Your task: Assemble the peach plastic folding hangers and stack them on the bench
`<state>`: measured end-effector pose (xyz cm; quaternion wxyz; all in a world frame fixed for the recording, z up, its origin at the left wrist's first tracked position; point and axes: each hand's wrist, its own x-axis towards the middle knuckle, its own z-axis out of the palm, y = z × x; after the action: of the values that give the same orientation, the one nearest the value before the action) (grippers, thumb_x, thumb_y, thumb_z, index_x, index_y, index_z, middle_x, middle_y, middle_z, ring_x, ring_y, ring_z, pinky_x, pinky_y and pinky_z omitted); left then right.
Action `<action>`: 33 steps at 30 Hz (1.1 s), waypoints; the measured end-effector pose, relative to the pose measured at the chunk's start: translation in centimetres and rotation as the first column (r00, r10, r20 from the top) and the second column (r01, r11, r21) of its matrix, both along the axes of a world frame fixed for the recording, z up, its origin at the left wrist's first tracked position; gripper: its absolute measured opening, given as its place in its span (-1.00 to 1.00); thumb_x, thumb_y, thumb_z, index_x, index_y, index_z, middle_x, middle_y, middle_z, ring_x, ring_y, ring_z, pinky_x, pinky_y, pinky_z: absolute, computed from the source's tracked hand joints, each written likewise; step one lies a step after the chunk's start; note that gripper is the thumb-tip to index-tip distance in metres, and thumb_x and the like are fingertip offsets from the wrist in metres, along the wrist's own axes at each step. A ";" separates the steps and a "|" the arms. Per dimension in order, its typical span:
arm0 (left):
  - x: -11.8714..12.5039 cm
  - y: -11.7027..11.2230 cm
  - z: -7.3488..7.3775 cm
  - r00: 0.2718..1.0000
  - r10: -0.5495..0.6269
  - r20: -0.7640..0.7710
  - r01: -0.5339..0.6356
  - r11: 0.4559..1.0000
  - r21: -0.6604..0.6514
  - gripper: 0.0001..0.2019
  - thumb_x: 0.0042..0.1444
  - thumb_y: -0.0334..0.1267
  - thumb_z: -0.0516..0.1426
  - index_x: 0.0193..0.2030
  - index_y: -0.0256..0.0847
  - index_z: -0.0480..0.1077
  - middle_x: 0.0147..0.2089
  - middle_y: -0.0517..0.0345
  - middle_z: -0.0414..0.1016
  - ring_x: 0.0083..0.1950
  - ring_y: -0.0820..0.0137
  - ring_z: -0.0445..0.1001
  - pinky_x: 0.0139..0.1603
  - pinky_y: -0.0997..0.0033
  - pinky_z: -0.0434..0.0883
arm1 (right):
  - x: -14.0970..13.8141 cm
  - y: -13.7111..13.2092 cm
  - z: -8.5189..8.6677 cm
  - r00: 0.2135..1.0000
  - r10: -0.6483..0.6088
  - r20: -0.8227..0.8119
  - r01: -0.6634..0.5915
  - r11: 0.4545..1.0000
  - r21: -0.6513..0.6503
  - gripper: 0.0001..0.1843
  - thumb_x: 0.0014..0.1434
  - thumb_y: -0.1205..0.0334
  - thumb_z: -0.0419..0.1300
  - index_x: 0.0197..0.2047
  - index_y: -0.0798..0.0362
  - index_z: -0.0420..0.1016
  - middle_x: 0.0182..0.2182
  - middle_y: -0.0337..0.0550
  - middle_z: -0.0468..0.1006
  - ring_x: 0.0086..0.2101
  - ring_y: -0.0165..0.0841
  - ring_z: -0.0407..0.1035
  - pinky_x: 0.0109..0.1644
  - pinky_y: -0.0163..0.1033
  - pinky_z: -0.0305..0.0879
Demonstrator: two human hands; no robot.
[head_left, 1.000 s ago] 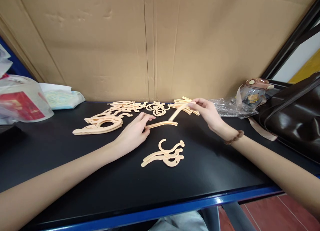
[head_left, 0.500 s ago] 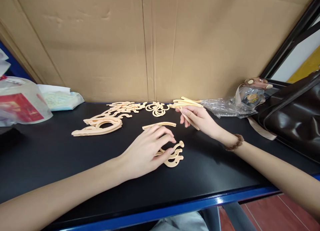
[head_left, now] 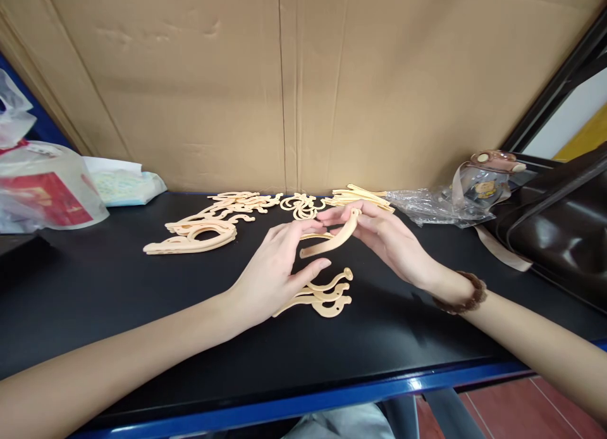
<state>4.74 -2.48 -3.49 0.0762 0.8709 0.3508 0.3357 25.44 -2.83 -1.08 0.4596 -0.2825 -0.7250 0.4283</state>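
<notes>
Between the fingers and thumb of my right hand is a curved beige plastic hanger arm, raised over the table. My left hand faces its lower end with fingers and thumb apart. I cannot tell whether those fingertips touch the piece. Just behind it lies another thin curved strip, mostly hidden. Under and beside my left hand, several S-shaped and hooked beige pieces rest on the black table.
Farther left are folded beige hangers and a pile of arms. Hooks and straight strips lie along the cardboard wall. A clear bag and dark leather bag stand right, a plastic bag left.
My right hand has brought the hanger arm left and turned it so its length shows. My left hand has lifted off the hooked pieces and opened toward it.
</notes>
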 end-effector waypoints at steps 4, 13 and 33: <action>0.0 0.4 -0.3 1.000 -0.008 -0.028 0.008 1.000 -0.004 -0.73 0.19 -0.14 0.12 -0.01 -0.09 0.22 0.01 0.15 0.45 0.10 0.22 0.36 0.13 0.13 0.27 | -0.2 0.2 -0.4 0.998 0.008 0.057 -0.008 1.000 -0.014 -0.70 0.34 0.24 -0.09 -0.04 0.01 0.44 0.06 -0.12 0.46 0.09 -0.27 0.31 0.24 -0.03 0.15; -0.3 0.6 -0.5 0.993 -0.104 -0.049 0.090 0.969 -0.232 -0.79 0.30 -0.19 -0.07 0.04 -0.08 0.18 -0.20 0.19 0.45 -0.30 0.40 0.45 -0.25 0.38 0.38 | 0.7 1.0 -0.8 0.917 -0.147 0.371 0.035 0.956 0.293 -0.69 0.31 0.22 0.04 0.09 -0.04 0.38 0.02 -0.10 0.46 -0.02 -0.29 0.36 0.09 -0.08 0.29; -0.5 1.5 0.1 0.960 0.233 -0.158 -0.256 0.955 -0.149 -0.84 0.27 -0.11 -0.15 -0.25 -0.11 0.10 -0.57 0.38 0.23 -0.56 0.41 0.29 -0.47 0.47 0.07 | 2.0 1.4 -0.2 0.624 -0.298 0.722 -0.231 0.813 0.535 -0.82 0.27 0.28 0.12 -0.24 0.07 0.55 -0.32 -0.14 0.47 -0.30 -0.35 0.33 -0.17 -0.23 0.22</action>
<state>4.20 -1.03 -3.41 0.0823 0.8324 0.4876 0.2504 27.40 -1.46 -1.26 0.1707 -0.2990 -0.9388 0.0101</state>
